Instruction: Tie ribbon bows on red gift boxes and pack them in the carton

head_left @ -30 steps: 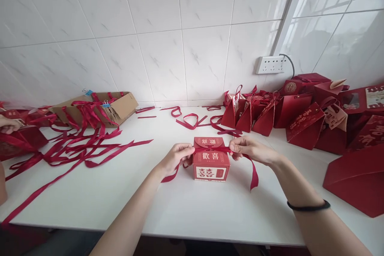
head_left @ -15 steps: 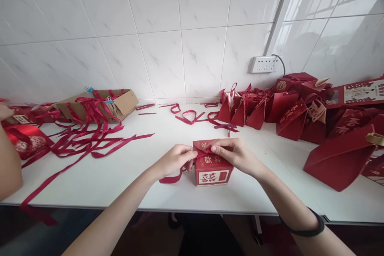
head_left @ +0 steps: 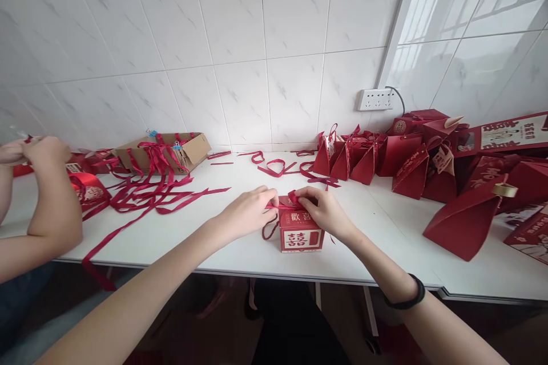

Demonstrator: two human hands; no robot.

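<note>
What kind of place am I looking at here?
Probably a small packing or craft workroom: a long white table stands against a tiled wall, many red boxes crowd its right side, and red ribbons hang over a cardboard box.

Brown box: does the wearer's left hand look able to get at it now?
Probably not without letting go: the left hand pinches ribbon at the gift box, away from the brown box.

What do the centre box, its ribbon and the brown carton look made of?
Box: likely printed cardboard, low sheen; flat faces, crisp edges.
Ribbon: probably fabric, maybe satin-finished; thin, bends into a loop.
Carton: apparently cardboard, dull, perhaps corrugated; plain brown, stiff flap.
</note>
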